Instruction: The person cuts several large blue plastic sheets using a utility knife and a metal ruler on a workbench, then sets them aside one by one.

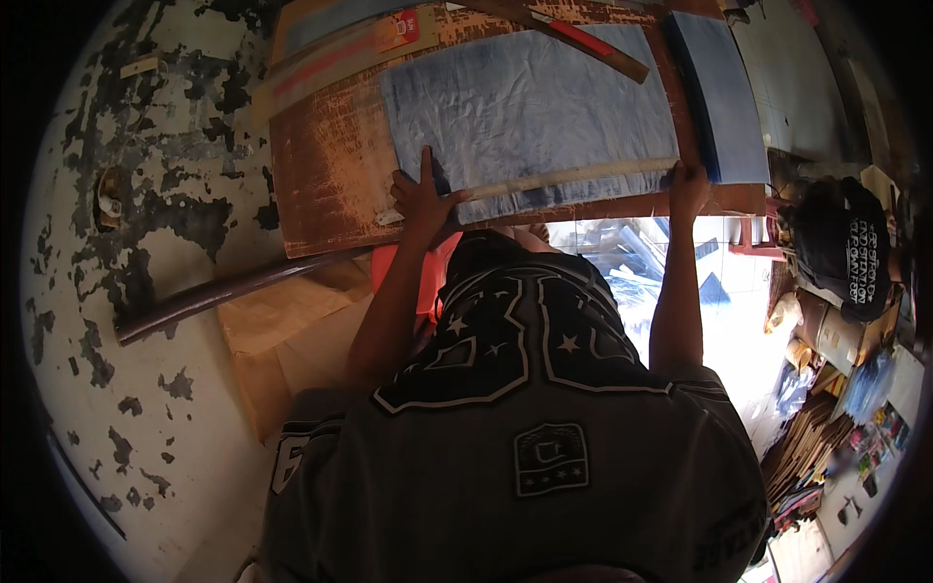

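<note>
A crinkled blue-grey sheet [530,107] lies on the worn brown tabletop [330,165] in front of me. Across its near edge runs a long, thin, ruler-like strip [564,178]. My left hand [425,202] rests on the strip's left part, its fingers spread and the index finger stretched onto the sheet. At the strip's right end, by the table's near edge, my right hand [688,189] is closed on it, with the fingertips partly hidden. A wooden bar with a red stripe [593,44] lies over the sheet's far right corner.
A stack of blue sheets [719,97] sits at the table's right. Another strip with a red band [335,63] lies far left. A brown pole [224,296] slants beside brown paper [292,311]. Another person [841,243] is at right, near stacked cardboard [807,447]. A peeling wall stands left.
</note>
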